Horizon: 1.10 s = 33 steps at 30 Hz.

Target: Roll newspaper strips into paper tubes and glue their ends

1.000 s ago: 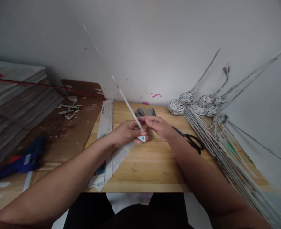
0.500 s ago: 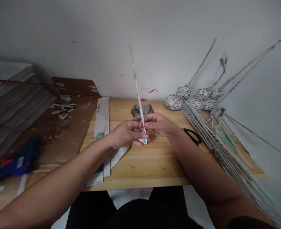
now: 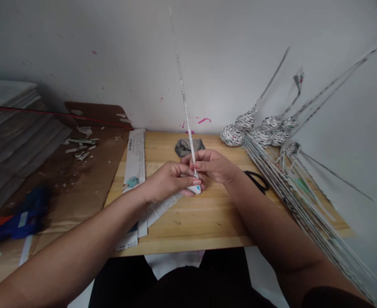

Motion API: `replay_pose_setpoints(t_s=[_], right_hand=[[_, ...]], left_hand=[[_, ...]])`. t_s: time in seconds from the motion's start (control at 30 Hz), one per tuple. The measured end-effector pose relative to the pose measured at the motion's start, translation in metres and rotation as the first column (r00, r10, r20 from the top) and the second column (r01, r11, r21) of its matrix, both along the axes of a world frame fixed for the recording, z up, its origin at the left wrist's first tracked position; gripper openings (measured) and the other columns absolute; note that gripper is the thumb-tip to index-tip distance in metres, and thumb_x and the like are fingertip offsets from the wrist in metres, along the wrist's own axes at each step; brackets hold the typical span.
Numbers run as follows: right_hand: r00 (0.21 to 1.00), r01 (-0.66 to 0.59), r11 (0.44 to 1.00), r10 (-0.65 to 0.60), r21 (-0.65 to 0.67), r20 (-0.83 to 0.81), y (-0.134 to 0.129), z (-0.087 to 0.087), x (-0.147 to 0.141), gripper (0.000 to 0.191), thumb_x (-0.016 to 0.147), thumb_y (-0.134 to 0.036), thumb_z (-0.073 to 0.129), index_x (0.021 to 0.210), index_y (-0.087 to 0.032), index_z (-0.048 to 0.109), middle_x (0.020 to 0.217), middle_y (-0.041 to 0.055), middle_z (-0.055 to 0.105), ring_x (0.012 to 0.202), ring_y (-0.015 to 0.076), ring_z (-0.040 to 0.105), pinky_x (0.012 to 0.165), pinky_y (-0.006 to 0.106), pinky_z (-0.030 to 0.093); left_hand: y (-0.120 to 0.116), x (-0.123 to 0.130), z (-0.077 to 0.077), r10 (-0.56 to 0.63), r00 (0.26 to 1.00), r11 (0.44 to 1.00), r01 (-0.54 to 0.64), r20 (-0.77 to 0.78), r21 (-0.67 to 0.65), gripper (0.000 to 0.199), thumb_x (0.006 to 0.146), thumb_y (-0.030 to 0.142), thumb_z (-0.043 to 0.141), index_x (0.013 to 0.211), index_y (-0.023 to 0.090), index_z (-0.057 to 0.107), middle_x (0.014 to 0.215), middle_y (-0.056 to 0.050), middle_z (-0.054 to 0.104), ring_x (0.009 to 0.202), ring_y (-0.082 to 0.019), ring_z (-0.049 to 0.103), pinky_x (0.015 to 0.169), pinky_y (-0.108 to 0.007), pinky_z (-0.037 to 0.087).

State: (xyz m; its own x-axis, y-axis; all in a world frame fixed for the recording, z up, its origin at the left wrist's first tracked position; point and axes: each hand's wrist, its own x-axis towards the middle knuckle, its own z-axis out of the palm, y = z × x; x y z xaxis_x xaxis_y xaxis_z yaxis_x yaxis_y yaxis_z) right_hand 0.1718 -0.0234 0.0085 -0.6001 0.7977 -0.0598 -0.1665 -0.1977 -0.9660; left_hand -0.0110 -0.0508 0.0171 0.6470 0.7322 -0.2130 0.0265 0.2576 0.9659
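Observation:
A long thin rolled paper tube [image 3: 184,96] rises from between my hands, leaning slightly left at its top. My right hand [image 3: 209,166] pinches its lower part between thumb and fingers. Just below, my left hand [image 3: 175,182] grips the flat end of the newspaper strip [image 3: 164,208] that runs into the tube; a blue-marked corner shows at the thumb. The strip trails down to the left under my left wrist. Behind my hands a crumpled grey cloth [image 3: 184,146] lies on the wooden table [image 3: 201,222].
Newspaper strips [image 3: 136,158] lie at left, beside a brown board [image 3: 89,179] with paper scraps and a blue glue gun [image 3: 25,220]. Black-handled scissors [image 3: 257,182], a bundle of paper tubes [image 3: 281,188] and woven paper balls [image 3: 232,135] are at right.
The tube and its lower end have shifted slightly right with my fingers. The trailing strip has swung up and right, with more of it visible. My grip remains closed.

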Motion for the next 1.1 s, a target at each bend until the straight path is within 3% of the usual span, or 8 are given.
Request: replay_pose_setpoints(t_s=[0.2, 0.37, 0.73, 0.93, 1.1], right_hand=[[0.999, 0.034, 0.999, -0.034, 0.022, 0.014, 0.002, -0.001, -0.001, 0.03, 0.066, -0.038, 0.082, 0.076, -0.015, 0.067, 0.077, 0.0017, 0.067, 0.064, 0.0107, 0.059, 0.056, 0.022, 0.048], [0.996, 0.078, 0.995, -0.08, 0.055, 0.026, 0.003, 0.0, -0.002, 0.03, 0.07, -0.039, 0.079, 0.083, -0.016, 0.066, 0.076, -0.0001, 0.065, 0.057, 0.0089, 0.055, 0.05, 0.021, 0.045], [0.963, 0.074, 0.93, -0.161, 0.36, 0.217, 0.001, 0.011, 0.002, 0.025, 0.072, -0.028, 0.076, 0.086, -0.017, 0.059, 0.077, -0.0016, 0.061, 0.071, 0.0105, 0.059, 0.068, 0.024, 0.05], [0.927, 0.132, 0.886, -0.269, 0.444, 0.262, 0.0, 0.005, -0.003, 0.024, 0.077, -0.028, 0.072, 0.089, -0.019, 0.054, 0.075, -0.0029, 0.059, 0.068, 0.0104, 0.059, 0.064, 0.024, 0.049], [0.879, 0.287, 0.846, -0.419, 0.448, 0.227, 0.003, 0.001, -0.008, 0.027, 0.076, -0.033, 0.071, 0.085, -0.02, 0.049, 0.07, -0.0046, 0.058, 0.06, 0.0098, 0.059, 0.055, 0.023, 0.049]], left_hand=[[0.002, 0.0, -0.004, 0.005, 1.0, 1.0, -0.005, 0.013, -0.02, 0.015, 0.077, 0.028, 0.073, 0.086, 0.016, 0.075, 0.088, -0.01, 0.074, 0.084, -0.02, 0.07, 0.072, -0.031, 0.058], [0.002, 0.0, -0.004, 0.033, 0.999, 0.999, -0.033, -0.012, -0.002, 0.016, 0.08, 0.03, 0.07, 0.081, 0.015, 0.074, 0.084, -0.01, 0.074, 0.081, -0.019, 0.07, 0.07, -0.029, 0.056], [0.013, -0.003, -0.015, 0.122, 0.991, 0.969, -0.106, -0.058, 0.222, 0.02, 0.079, 0.035, 0.068, 0.073, 0.017, 0.071, 0.073, -0.004, 0.069, 0.065, -0.013, 0.061, 0.064, -0.024, 0.051], [0.019, -0.005, -0.02, 0.261, 0.957, 0.907, -0.197, -0.13, 0.373, 0.024, 0.074, 0.041, 0.071, 0.07, 0.017, 0.069, 0.061, -0.001, 0.062, 0.055, -0.012, 0.054, 0.053, -0.022, 0.041], [0.029, -0.017, -0.013, 0.312, 0.924, 0.796, -0.127, -0.221, 0.592, 0.033, 0.077, 0.049, 0.067, 0.072, 0.017, 0.07, 0.058, 0.001, 0.058, 0.053, -0.011, 0.048, 0.05, -0.022, 0.032]])
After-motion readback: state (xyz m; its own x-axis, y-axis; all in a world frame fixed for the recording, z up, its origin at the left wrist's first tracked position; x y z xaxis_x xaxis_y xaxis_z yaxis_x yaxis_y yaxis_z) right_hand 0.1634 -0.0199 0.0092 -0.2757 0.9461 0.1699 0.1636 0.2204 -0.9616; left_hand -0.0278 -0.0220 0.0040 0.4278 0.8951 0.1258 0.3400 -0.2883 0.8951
